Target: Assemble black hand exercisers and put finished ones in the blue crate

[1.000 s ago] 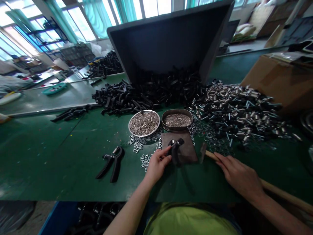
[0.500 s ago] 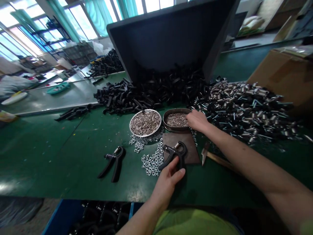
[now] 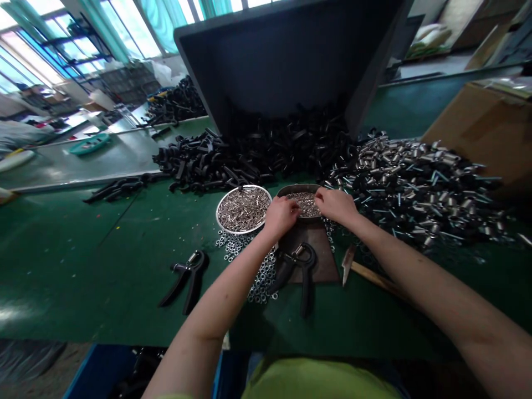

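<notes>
My left hand [image 3: 283, 216] is over the left side of the oval tin [image 3: 286, 190], fingers curled. At the tin's right side is my right hand [image 3: 338, 206], its thumb and fingers drawn together at the small metal pieces [image 3: 306, 204] inside. Whatever either hand pinches is hidden. A black hand grip strengthener [image 3: 306, 274] with a spring lies partly on a brown plate [image 3: 328, 260], untouched. Another hand grip strengthener [image 3: 189, 280] lies to the left. Beside the tin stands a round dish [image 3: 220, 221] of metal pins [image 3: 244, 208], with loose nuts [image 3: 261, 282] scattered below it.
A hammer [image 3: 349, 263] lies right of the plate. Behind are heaped black handles [image 3: 203, 160] and a large tilted grey bin [image 3: 282, 66]. Springs and black parts [image 3: 432, 194] pile up at right, near a cardboard box [image 3: 477, 122]. A blue crate [image 3: 91, 371] sits below the table edge.
My left hand has let go of the hand grip strengthener on the plate and moved up to the tin. My right hand stays at the tin's right side.
</notes>
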{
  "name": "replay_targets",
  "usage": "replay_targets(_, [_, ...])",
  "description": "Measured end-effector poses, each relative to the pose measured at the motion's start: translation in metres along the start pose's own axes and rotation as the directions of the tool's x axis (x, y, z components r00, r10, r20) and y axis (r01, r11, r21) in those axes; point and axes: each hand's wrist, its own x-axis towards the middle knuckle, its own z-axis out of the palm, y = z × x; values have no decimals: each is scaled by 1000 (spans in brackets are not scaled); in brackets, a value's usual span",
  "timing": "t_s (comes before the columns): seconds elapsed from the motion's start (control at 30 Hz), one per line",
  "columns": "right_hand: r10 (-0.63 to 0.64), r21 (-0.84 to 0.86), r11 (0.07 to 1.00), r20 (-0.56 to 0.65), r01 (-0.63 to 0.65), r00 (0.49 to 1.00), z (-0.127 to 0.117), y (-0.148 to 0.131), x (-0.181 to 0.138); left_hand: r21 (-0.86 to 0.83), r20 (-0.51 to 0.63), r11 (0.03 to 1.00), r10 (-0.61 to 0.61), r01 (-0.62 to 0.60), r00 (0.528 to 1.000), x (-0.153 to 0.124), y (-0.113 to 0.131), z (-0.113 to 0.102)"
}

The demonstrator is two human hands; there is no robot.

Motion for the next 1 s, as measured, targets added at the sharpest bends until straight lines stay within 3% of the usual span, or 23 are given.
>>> replay_targets(0.1, [10,170,985,-21,-6,1000,-6,1,-9,60,107,998,-38,31,994,34,5,11])
replay_targets(0.2, [-20,361,932,37,6,999,-10,5,-21,50,147,996,-84,77,986,46,8,21])
replay_targets(0.33, [-54,764,638,172,-98,984,-8,11,-43,-12,128,992,-124,127,984,45,7,23])
replay_targets(0.4, [-74,821,554,218,-142,973,-4,12,-54,-80,106,989,-119,128,987,42,5,20])
replay_targets(0.57, [-115,838,523,247,-152,962,10,2,-76,-343,72,933,-89,108,993,17,1,8])
replay_targets(0.63, [-117,857,491,240,-154,964,16,-4,-81,-621,130,766,-107,165,986,-4,-1,4])
replay_targets(0.7, [-144,849,511,238,-134,961,21,-8,-84,-856,217,455,-113,245,970,-32,-6,1])
replay_targets(0.77, [-188,810,581,230,-81,955,25,-10,-83,-924,279,239,-116,299,953,-61,-13,0])
replay_targets(0.87, [-251,731,681,181,40,951,29,-11,-79,-927,337,111,-174,358,925,-100,-25,3])
replay_targets(1.0, [-309,644,749,134,154,942,32,-12,-74,-920,368,44,-242,389,898,-130,-34,9])
